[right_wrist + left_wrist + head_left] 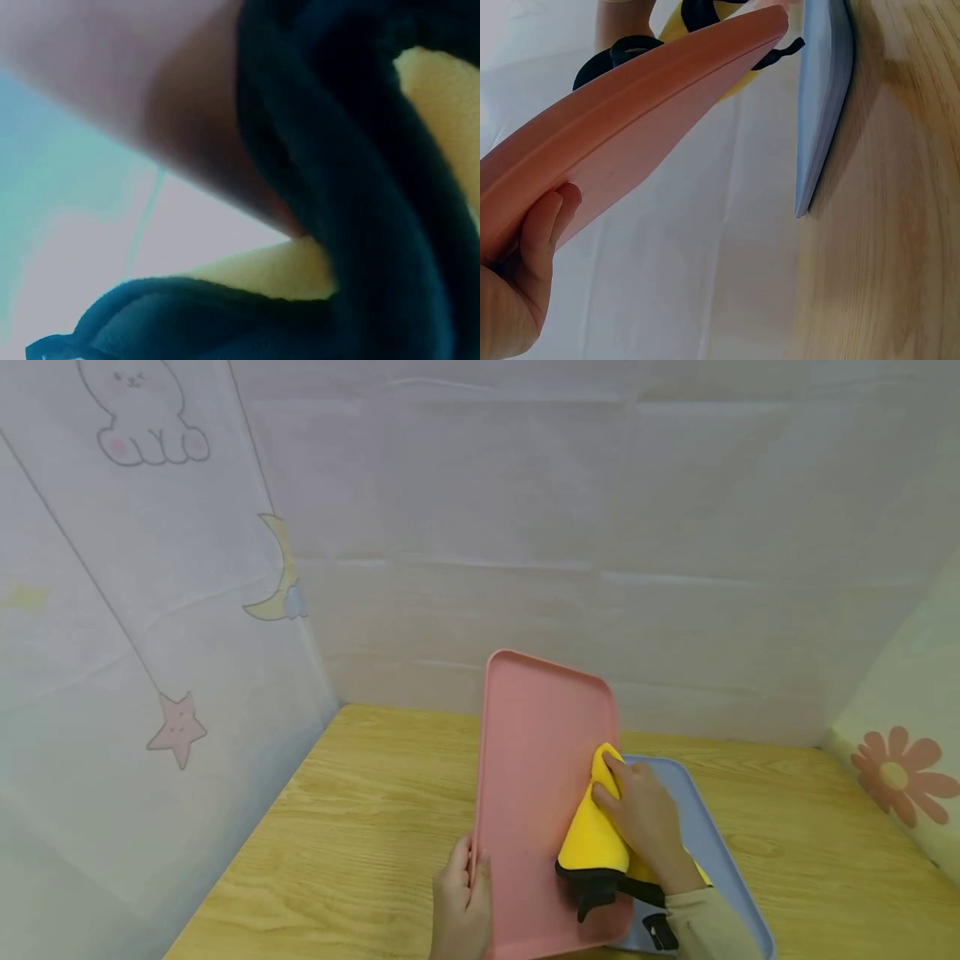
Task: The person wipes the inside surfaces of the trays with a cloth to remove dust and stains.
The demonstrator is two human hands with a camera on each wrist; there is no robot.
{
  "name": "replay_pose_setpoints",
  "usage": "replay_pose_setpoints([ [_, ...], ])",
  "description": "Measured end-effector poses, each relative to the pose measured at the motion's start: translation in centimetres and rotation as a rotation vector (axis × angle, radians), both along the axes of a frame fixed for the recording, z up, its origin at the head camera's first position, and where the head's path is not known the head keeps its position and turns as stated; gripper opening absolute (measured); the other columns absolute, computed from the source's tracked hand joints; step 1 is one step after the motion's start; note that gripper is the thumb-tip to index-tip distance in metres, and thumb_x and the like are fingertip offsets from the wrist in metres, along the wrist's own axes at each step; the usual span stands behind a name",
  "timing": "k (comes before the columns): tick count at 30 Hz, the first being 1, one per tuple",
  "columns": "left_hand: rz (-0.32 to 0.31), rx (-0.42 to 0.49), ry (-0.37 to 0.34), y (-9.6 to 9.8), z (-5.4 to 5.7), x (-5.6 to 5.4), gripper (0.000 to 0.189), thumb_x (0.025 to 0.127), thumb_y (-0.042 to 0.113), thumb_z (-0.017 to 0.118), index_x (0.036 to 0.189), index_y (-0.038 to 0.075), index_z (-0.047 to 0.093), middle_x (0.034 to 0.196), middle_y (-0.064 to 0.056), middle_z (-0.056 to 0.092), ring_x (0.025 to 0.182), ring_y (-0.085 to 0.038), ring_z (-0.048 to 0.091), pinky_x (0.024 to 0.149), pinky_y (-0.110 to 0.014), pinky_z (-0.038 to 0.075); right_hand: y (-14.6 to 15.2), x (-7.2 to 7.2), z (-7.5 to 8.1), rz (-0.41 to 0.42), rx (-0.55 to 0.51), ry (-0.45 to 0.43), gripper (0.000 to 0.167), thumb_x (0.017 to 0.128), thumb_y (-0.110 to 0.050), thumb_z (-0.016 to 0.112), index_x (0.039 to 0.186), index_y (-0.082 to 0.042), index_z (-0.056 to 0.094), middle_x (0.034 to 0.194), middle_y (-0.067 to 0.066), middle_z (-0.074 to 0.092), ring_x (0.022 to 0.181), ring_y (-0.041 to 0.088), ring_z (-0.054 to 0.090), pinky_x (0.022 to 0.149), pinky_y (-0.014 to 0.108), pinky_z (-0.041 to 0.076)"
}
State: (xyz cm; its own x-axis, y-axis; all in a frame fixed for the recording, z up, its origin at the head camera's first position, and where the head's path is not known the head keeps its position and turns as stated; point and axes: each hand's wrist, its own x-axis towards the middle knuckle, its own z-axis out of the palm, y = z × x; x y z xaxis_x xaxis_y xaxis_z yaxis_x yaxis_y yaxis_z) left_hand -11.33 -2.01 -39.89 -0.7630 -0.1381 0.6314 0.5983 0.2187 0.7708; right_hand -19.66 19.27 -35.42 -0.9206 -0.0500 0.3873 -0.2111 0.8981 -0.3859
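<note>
From my end I see the tray (528, 760), pink and oblong with rounded corners and a low rim, held tilted up — its lower left edge sits between the left hand's (459, 902) fingers and thumb. The cloth (595, 839), yellow with black edging, is bunched in the right hand's (647, 817) fingers against the tray's inner face — a yellow fold pokes just beyond the fingertips, the black-edged part hangs below them.

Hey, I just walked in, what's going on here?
Someone's left hand grips a pink tray by its left edge, holding it up at a tilt. Their right hand holds a yellow and black cloth against the tray's inner face, near its right side. A blue tray lies on the table, partly hidden behind the pink one.
</note>
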Motion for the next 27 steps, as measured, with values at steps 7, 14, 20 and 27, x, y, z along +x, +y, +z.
replay_pose_setpoints([
  [7,0.019,0.031,0.018,0.3,-0.1,0.0,0.016,0.086,-0.012,0.047,0.099,-0.006,0.054,0.06,-0.006,0.057,0.047,-0.003,0.051,0.038,-0.016,0.041,-1.1,0.1,-0.3,0.025,-0.049,0.065,0.042,0.08,-0.014,0.059,0.116,0.008,0.054,0.086,0.023,0.053,0.062,0.028,0.046,0.052,0.036,0.04],
  [14,0.045,0.026,0.025,0.7,-0.1,-0.1,0.016,0.087,-0.01,0.046,0.097,-0.002,0.055,0.05,0.002,0.048,0.041,0.003,0.042,0.034,-0.014,0.036,-2.8,0.8,0.2,0.087,-0.103,0.117,0.04,0.08,-0.011,0.062,0.113,0.01,0.056,0.086,0.022,0.055,0.068,0.028,0.049,0.057,0.038,0.043],
  [20,0.103,-0.034,0.039,0.9,0.1,0.0,0.017,0.089,-0.01,0.043,0.093,0.0,0.056,0.05,0.011,0.032,0.044,0.011,0.024,0.033,-0.009,0.026,-4.6,1.7,1.0,0.108,-0.15,0.101,0.04,0.08,-0.012,0.063,0.114,0.007,0.056,0.084,0.018,0.053,0.064,0.023,0.047,0.054,0.031,0.041],
  [27,0.081,-0.022,-0.002,0.9,0.2,0.3,0.018,0.091,-0.009,0.039,0.097,-0.003,0.056,0.058,0.005,0.048,0.047,0.004,0.038,0.041,-0.013,0.035,-6.4,2.5,1.8,0.135,-0.16,0.112,0.04,0.079,-0.012,0.066,0.113,0.005,0.058,0.078,0.012,0.049,0.06,0.018,0.04,0.051,0.027,0.039],
])
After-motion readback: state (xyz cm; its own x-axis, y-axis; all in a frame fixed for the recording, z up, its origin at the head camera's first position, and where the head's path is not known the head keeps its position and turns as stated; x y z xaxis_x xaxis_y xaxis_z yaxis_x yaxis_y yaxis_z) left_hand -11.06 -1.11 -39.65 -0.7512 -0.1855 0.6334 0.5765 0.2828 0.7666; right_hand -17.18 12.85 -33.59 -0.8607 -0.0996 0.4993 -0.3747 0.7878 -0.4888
